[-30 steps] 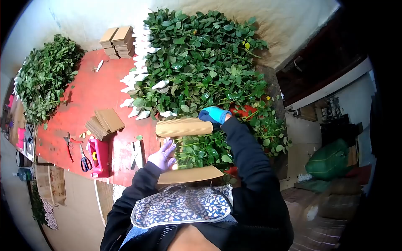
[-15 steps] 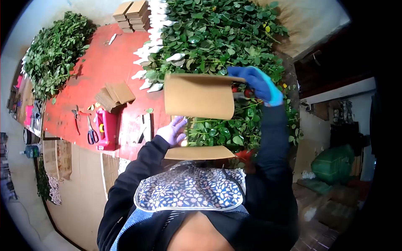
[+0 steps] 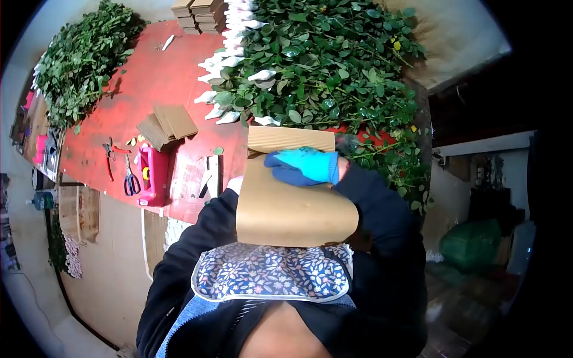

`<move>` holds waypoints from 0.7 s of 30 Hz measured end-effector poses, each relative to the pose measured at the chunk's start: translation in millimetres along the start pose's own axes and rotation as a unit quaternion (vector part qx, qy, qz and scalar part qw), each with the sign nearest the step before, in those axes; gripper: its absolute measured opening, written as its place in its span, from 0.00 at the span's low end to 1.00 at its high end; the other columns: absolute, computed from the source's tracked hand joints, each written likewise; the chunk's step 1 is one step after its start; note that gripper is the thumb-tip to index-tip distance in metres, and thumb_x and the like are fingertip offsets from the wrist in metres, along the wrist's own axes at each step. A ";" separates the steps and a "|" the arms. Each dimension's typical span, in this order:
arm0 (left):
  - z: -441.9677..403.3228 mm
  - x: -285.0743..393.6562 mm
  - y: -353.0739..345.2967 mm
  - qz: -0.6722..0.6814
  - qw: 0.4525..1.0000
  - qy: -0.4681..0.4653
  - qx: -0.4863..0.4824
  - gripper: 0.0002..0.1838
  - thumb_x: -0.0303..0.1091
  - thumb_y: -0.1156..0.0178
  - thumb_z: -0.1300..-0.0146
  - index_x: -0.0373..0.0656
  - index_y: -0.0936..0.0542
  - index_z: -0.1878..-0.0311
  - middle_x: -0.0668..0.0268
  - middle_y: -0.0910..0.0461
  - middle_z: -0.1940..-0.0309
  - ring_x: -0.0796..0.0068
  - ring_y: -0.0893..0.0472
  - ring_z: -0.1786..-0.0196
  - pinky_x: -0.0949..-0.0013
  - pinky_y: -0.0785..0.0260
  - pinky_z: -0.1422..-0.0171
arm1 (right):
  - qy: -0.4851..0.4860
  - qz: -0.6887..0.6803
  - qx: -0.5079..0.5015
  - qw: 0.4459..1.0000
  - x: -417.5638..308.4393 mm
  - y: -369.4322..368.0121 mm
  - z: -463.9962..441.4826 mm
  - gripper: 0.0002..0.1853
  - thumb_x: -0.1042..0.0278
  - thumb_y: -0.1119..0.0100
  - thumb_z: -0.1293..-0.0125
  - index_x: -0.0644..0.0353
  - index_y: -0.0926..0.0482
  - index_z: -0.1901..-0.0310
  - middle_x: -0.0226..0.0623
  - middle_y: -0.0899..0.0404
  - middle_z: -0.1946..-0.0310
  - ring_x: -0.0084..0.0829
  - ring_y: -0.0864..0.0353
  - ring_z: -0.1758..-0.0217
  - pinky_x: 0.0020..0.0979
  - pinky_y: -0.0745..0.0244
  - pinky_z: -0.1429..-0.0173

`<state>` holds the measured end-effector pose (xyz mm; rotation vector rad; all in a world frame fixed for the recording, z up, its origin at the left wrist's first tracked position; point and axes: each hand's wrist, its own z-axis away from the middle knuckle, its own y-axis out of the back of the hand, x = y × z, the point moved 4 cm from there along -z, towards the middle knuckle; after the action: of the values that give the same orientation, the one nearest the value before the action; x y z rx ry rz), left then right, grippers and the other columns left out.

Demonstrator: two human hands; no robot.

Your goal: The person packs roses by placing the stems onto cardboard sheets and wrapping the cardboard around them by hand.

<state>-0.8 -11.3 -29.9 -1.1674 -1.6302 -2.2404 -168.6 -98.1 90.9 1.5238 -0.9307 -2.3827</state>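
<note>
Red-topped surface (image 3: 161, 77), worn and scuffed, spanning upper left to centre; pale wall (image 3: 456, 42) at upper right; green sack (image 3: 470, 246) at lower right.

On the surface: leafy bunch (image 3: 86, 59), upper left; leafy stems (image 3: 334, 71) with white-wrapped heads (image 3: 230, 59), upper centre; cardboard stack (image 3: 199, 19), top; loose cardboard pieces (image 3: 173, 123), red-handled cutters (image 3: 109, 160), scissors (image 3: 131, 182) and pink tape dispenser (image 3: 156, 179), left of centre.

Cardboard sheet (image 3: 298, 209): centre, its lower edge bowed against the floral apron (image 3: 271, 271); ridged band (image 3: 290, 139) along its top.

Right hand (image 3: 304, 167), blue-gloved: laid on the sheet's upper part; whether its grip pinches cannot be told. Left hand (image 3: 236, 184): mostly hidden at the sheet's left edge; grip cannot be told.

Edges and room: near edge slants across lower left; bare red between the leafy bunch and white heads; foliage crowds above the right hand.

Changed since half a second ago: sheet, then raised, now folded down over the centre stems, covering them; right hand shifted leftward onto it.
</note>
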 end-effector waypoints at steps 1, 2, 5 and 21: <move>0.5 0.3 1.5 0.003 1.000 0.003 0.006 0.27 0.38 0.41 0.36 0.47 0.29 0.33 0.51 0.28 0.34 0.50 0.17 0.56 0.57 0.22 0.53 | -0.033 0.007 -0.033 0.999 -16.0 5.8 -2.8 0.22 0.56 0.42 0.28 0.62 0.24 0.39 0.47 0.18 0.48 0.45 0.18 0.44 0.40 0.24 0.42; 2.4 2.1 4.0 0.007 1.000 0.008 0.013 0.26 0.38 0.41 0.36 0.46 0.29 0.34 0.50 0.28 0.35 0.50 0.17 0.58 0.57 0.22 0.54 | -0.004 0.044 0.014 0.999 -6.7 -4.7 -5.5 0.22 0.53 0.46 0.28 0.61 0.24 0.42 0.48 0.19 0.48 0.48 0.19 0.47 0.42 0.25 0.43; 15.5 7.9 18.7 0.015 0.999 0.031 0.041 0.25 0.36 0.42 0.36 0.46 0.28 0.35 0.49 0.26 0.36 0.48 0.16 0.62 0.56 0.21 0.56 | 0.018 0.076 0.051 0.996 -1.5 -20.6 -3.4 0.25 0.48 0.48 0.29 0.63 0.23 0.45 0.50 0.19 0.50 0.52 0.20 0.49 0.45 0.26 0.42; 60.1 -5.4 -12.6 0.229 0.968 -0.102 0.004 0.15 0.29 0.35 0.43 0.43 0.16 0.51 0.60 0.16 0.50 0.57 0.17 0.45 0.61 0.25 0.41 | -0.035 0.330 -0.011 0.943 25.3 -92.0 11.3 0.36 0.48 0.37 0.39 0.55 0.32 0.31 0.56 0.40 0.28 0.54 0.27 0.41 0.47 0.26 0.42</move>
<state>26.7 43.5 -36.0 -1.6217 -1.2556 -1.8694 -172.9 -31.9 21.4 0.9111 -1.1912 -1.9485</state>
